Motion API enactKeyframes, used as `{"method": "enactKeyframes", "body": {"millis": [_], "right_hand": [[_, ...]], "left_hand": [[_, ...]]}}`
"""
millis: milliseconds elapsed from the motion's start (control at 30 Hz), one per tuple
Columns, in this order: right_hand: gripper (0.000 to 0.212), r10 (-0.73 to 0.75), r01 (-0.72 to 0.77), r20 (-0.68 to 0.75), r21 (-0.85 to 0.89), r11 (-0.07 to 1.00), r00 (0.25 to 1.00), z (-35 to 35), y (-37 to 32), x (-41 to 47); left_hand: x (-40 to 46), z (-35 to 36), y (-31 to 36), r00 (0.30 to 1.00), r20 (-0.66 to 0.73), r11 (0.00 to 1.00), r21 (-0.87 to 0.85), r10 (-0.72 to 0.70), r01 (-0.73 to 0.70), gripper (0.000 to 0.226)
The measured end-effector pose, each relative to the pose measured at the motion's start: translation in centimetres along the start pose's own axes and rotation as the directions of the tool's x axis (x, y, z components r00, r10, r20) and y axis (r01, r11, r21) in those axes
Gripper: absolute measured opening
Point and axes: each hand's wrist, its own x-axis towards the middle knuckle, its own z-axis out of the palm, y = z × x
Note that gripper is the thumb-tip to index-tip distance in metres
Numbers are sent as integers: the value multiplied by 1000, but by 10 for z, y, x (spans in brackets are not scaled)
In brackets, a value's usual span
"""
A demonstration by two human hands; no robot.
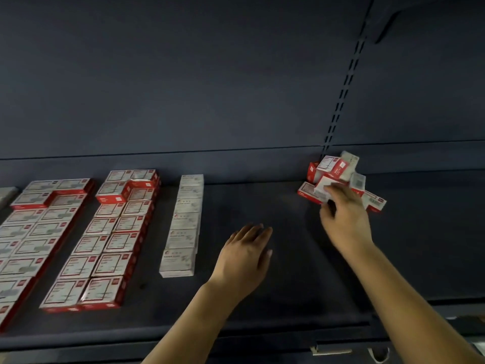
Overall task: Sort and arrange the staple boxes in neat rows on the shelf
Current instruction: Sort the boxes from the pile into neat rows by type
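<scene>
On the dark shelf point(262, 200) the sorted staple boxes lie toward the left: two double rows of red-and-white boxes point(105, 240) run from front to back, and just beside them a single row of white boxes point(183, 227). Well apart, at the back right against the rear wall, sits a loose pile of boxes point(338, 174), tumbled at all angles. The right hand point(343, 214) reaches into that pile, its fingers curled round a small white box point(324, 191) at the pile's front. The left hand point(246, 250) hovers over bare shelf between the white row and the pile, fingers relaxed, holding nothing.
</scene>
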Motion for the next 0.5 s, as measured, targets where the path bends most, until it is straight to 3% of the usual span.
{"method": "enactKeyframes", "body": {"millis": [67, 167, 333, 500], "right_hand": [[36, 21, -4, 97, -179, 984, 995, -1, 12, 17], [36, 61, 14, 195, -358, 934, 979, 0, 20, 30], [55, 81, 33, 216, -480, 876, 973, 6, 22, 37], [55, 144, -17, 203, -522, 853, 969, 9, 21, 40]], "left_hand": [[6, 4, 2, 997, 66, 999, -27, -42, 44, 47], [10, 9, 2, 998, 26, 999, -22, -49, 50, 47], [13, 12, -2, 1000, -5, 998, -58, -24, 24, 31], [12, 15, -8, 1000, 2, 996, -90, -23, 23, 31]]}}
